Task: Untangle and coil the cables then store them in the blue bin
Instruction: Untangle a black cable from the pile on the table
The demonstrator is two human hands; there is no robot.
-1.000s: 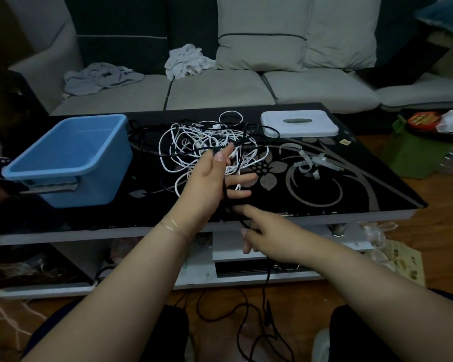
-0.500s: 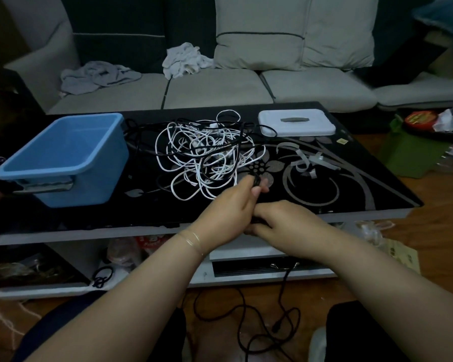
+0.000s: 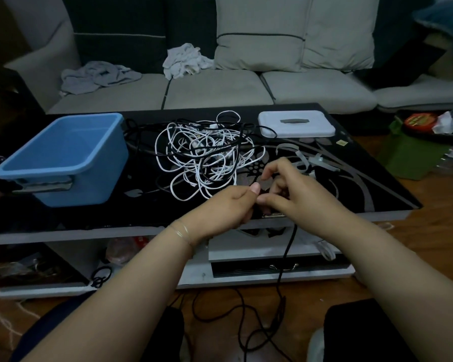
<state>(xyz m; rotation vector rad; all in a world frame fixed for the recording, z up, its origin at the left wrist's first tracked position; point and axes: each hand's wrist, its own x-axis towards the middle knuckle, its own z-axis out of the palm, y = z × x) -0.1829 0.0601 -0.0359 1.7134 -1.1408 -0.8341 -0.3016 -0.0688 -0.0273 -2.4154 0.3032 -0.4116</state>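
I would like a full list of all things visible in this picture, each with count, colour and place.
plastic storage bin: one, blue, table's left side.
tangled cable pile: one heap, white and black, table's middle.
flat plastic lid: one, white, table's far right.
glass coffee table: one, black, flower pattern.
black cable: one, hangs from the hands to the floor.
crumpled cloths: two, white and grey, on the sofa.
left hand: grips the black cable.
right hand: pinches it.
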